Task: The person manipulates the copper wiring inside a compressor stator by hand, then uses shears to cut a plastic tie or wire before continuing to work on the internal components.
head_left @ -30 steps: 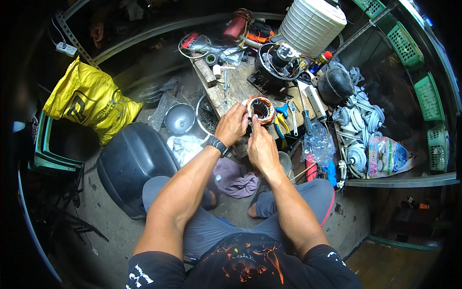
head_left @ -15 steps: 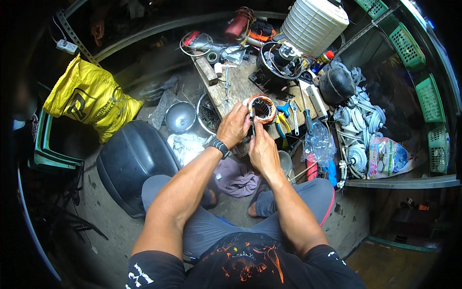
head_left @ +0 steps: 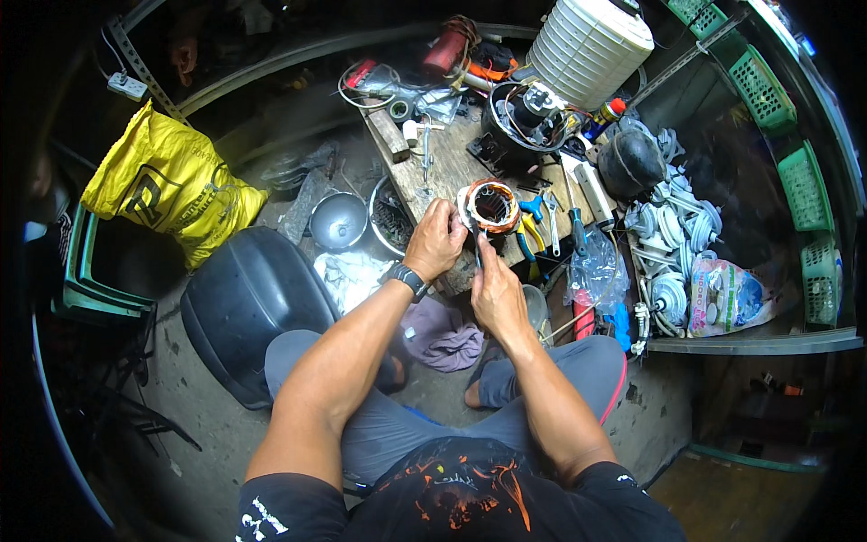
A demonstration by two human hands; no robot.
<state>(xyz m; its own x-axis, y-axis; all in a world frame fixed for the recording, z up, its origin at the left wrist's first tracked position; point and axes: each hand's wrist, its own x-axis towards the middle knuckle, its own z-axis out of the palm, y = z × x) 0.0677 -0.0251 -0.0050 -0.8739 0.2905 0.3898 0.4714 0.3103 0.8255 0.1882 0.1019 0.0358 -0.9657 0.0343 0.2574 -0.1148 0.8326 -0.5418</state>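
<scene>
Copper-wound stator ring sits at the near edge of a worn wooden worktop, its open bore facing up and its windings looping around the rim. At its left side is the left hand, fingers curled closely together beside the rim; whether they pinch anything cannot be told. Below the ring, the right hand grips a slim tool between thumb and fingers, its tip pointing up toward the ring's near left side. A dark watch circles the left wrist.

Just right of the ring lie yellow-and-black pliers, a silver wrench and a screwdriver with a teal handle. Behind it stands a round black housing with wires and a motor inside; farther back rises a white ribbed container.

Pale grey plastic parts are heaped to the right of the worktop. On the left, a grey metal bowl rests near a large black plastic shell, and a yellow sack slumps beyond them. A purple cloth lies crumpled on the floor below the hands.
</scene>
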